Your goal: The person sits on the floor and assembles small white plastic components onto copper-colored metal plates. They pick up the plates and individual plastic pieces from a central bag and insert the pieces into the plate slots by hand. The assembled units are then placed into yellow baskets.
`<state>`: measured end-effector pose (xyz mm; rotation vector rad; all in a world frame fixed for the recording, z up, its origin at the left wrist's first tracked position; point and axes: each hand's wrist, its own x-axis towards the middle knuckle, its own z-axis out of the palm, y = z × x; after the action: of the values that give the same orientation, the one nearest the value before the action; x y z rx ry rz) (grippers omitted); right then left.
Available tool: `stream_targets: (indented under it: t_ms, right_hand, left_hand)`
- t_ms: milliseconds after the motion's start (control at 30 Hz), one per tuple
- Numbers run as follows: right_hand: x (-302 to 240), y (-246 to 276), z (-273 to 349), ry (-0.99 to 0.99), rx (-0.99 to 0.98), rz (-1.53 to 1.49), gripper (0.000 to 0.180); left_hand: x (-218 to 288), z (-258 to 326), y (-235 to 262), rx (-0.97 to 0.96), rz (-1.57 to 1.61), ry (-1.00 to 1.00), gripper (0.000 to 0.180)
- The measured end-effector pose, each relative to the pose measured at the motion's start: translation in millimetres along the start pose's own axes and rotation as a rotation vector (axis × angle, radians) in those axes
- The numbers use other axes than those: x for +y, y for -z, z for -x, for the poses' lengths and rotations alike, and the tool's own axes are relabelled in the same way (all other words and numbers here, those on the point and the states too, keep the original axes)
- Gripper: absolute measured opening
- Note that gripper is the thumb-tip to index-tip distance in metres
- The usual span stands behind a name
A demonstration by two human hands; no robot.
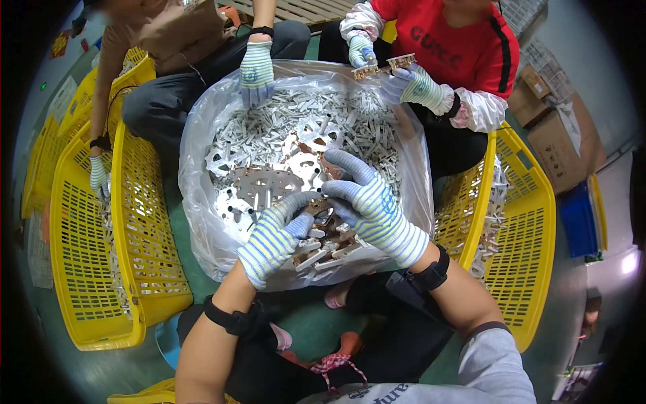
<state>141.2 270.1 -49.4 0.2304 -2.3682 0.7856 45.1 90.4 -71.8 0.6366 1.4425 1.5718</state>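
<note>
Striped work gloves cover both my hands, which meet over a big plastic-lined container (194,195). My left hand (272,236) and my right hand (377,205) have fingers closed around a small brownish cast metal part (320,206), partly hidden by the gloves. Beneath and beyond my fingers lie larger flat metal castings (266,183) with holes and short posts, some shiny silver, some brown. Many small silver-grey metal pieces (363,124) fill the far side of the container. Nearer me, brown and silver pieces (326,250) lie loosely below my hands.
Yellow slotted baskets (155,236) with metal parts stand on the left, and another yellow basket (521,249) on the right. Two co-workers sit across: one gloved hand (257,74) reaches into the container, while another person's gloves hold a metal casting (385,67). Cardboard boxes (558,141) stand right.
</note>
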Motion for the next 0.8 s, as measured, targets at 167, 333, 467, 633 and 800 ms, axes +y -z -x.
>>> stream_targets:
  t_ms: [167,333,467,633,800]
  right_hand:
    - [2.3,5.2,2.3,-0.135,-0.117,0.095,0.02]
    - [-2.6,7.4,5.5,-0.127,-0.061,-0.164,0.021]
    - [-5.5,0.9,5.0,-0.083,-0.174,-0.065,0.016]
    - [-3.9,3.1,7.4,-0.222,-0.198,-0.191,0.018]
    - [-6.0,4.6,9.1,-0.315,-0.228,-0.366,0.022]
  left_hand:
    - [-4.9,-0.2,0.4,0.01,0.003,-0.026,0.039]
    - [-8.2,-2.4,3.4,0.106,-0.066,-0.034,0.041]
    - [-6.4,-1.0,2.2,0.094,-0.074,-0.076,0.041]
    - [-1.4,2.4,5.1,0.035,0.002,-0.092,0.041]
    - [-1.1,0.8,5.9,0.037,-0.122,-0.094,0.039]
